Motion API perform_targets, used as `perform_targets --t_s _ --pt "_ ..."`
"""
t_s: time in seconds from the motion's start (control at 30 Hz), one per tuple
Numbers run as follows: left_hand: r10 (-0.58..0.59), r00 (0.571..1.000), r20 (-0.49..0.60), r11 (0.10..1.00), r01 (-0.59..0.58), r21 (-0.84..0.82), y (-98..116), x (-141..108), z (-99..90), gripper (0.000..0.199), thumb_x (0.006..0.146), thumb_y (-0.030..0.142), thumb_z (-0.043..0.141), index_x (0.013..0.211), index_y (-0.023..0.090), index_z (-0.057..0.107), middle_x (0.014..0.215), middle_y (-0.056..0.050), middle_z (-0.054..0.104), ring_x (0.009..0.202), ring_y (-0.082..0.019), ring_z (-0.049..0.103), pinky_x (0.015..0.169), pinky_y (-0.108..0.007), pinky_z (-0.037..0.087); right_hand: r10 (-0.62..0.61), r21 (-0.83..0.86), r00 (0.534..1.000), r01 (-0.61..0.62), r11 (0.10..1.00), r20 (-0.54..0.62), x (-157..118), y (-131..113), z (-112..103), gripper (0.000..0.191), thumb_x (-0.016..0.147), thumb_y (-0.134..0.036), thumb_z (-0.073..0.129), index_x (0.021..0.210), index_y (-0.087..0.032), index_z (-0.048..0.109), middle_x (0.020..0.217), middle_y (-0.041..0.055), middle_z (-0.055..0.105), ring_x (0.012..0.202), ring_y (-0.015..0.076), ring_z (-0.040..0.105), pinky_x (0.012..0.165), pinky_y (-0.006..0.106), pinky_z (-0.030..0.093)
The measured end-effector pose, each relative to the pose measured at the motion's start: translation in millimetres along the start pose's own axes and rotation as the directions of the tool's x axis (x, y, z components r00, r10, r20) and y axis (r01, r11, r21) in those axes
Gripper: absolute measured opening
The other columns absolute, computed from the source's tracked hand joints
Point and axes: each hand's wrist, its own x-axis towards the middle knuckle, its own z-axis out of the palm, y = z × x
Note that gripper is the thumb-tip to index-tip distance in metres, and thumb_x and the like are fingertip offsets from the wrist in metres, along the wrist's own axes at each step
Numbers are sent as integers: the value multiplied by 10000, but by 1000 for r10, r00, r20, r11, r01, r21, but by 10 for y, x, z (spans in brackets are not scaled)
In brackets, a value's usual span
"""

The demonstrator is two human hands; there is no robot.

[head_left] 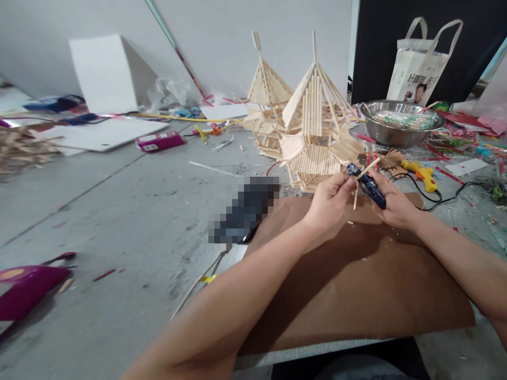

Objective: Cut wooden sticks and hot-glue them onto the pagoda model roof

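Observation:
Above the brown board, my left hand pinches a thin wooden stick that slants up to the right. My right hand is wrapped round a dark blue hand tool, which looks like pliers or cutters. The tool's head lies against the stick close to my left fingertips. A second short stick hangs down below my left fingers. A small cut piece lies on the board. Just behind my hands stands a stick-built model with a pointed roof.
A second pointed stick model stands behind the first. A phone lies left of the board. To the right are a yellow glue gun with its cable and a steel bowl. Purple packages and scraps lie on the grey floor.

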Motion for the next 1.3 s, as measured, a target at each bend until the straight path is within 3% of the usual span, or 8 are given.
perform_targets --t_s 0.13,0.27,0.43,0.67,0.8,0.97,1.1,1.3 --pt "-103 993 50 984 109 -141 -10 21 -32 403 754 566 540 647 185 462 436 91 277 392 -49 239 398 -202 233 15 -120 1000 -15 993 -3 37 78 -74 769 704 -187 492 1415 -149 200 1281 172 487 1167 299 477 966 510 389" --pt "-73 997 -16 997 73 -38 -20 15 -46 365 807 507 494 652 179 450 470 81 315 416 -48 264 425 -197 240 131 -270 989 -144 952 -65 85 179 -167 713 741 -242 463 1399 -107 225 1321 185 451 1220 301 426 1001 485 356" --pt "31 999 -31 923 -17 385 -74 -16 -33 249 864 306 427 670 166 495 550 37 433 528 -77 383 536 -209 317 538 -506 837 -508 697 -100 74 317 -162 689 826 -470 412 1355 -39 311 1280 259 464 1148 385 468 923 506 374" --pt "8 998 60 821 -41 569 -57 -58 -9 216 865 287 422 736 153 532 561 30 478 515 -78 410 528 -205 310 682 -641 731 -517 568 15 11 432 -28 743 833 -584 341 1354 -56 322 1313 266 446 1182 416 416 921 594 306" --pt "-33 995 98 761 -38 647 -61 -52 -15 201 857 284 435 762 152 552 552 24 504 490 -79 405 501 -207 297 561 -525 826 -502 687 -56 29 384 -58 681 839 -545 354 1338 -82 366 1389 211 388 1244 363 373 988 572 257" --pt "-91 983 161 647 -65 760 -75 -45 -14 258 883 286 384 739 158 555 565 1 532 494 -99 448 496 -222 299 16 -449 959 -148 881 -284 31 153 -127 443 903 -360 332 1254 -133 481 1280 137 521 1213 243 429 1031 421 274" --pt "-136 974 184 550 -80 831 -81 -56 4 259 888 295 373 782 164 571 649 -35 602 590 -145 547 542 -245 338 -336 -527 920 187 829 -202 27 -31 -96 262 898 -308 426 1054 -198 606 950 49 674 993 199 542 1038 419 243" --pt "-182 955 235 467 -127 875 -79 -77 29 318 909 319 318 830 167 586 732 -71 649 676 -190 604 592 -277 387 -405 -584 900 245 774 -160 51 -75 -94 217 889 -305 466 817 -181 629 711 28 642 744 167 496 803 321 344"
